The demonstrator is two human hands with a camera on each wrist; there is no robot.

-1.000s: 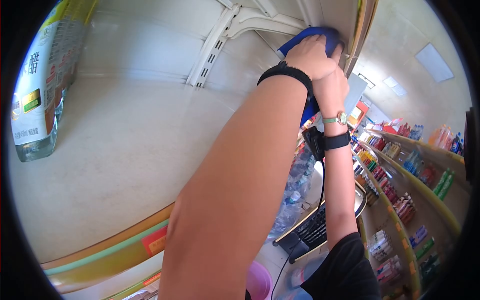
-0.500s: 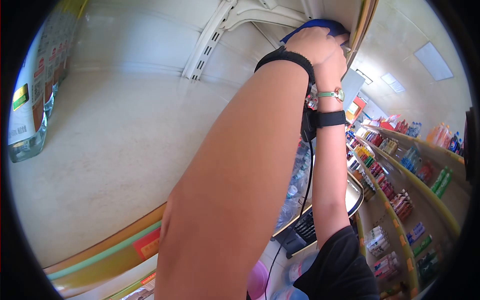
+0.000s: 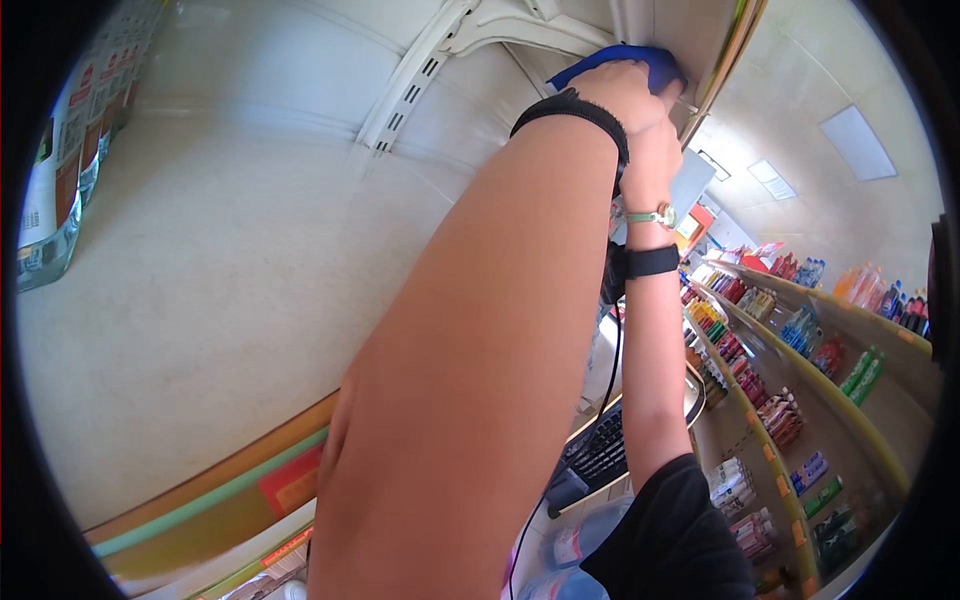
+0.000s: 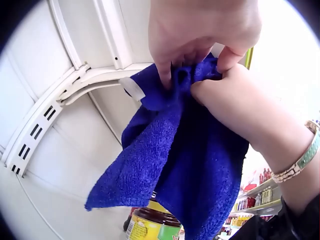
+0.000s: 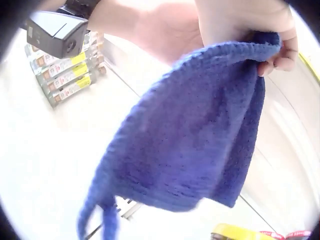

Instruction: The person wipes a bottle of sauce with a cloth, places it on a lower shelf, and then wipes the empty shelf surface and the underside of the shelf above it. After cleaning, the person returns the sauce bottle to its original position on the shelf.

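A blue towelling cloth (image 4: pixel 140 155) hangs in folds below both hands, its white tag sticking out to the left in the left wrist view. My left hand (image 4: pixel 205 25) pinches the bunched top of the cloth from above. Close beside it, my right hand (image 4: pixel 235 95) has its thumb and fingers on the same bunch. In the right wrist view the thick hemmed edge of the cloth runs up to the right hand's curled fingers. From the head, the left forearm crosses in front, and most of the cloth is hidden behind the hands.
A white shelf bracket (image 3: pixel 415 85) stands at the back panel. Labelled glass bottles (image 3: pixel 50 215) line the shelf's left end. A dark jar with a yellow label (image 4: pixel 145 225) sits below the cloth. Shelves of drinks (image 3: pixel 800 360) run along the right, beyond a black keyboard (image 3: pixel 600 450).
The head view has shifted, with the bottles moving further out at the left. Both hands stay together on the cloth at the bracket; the right forearm has swung slightly left in view.
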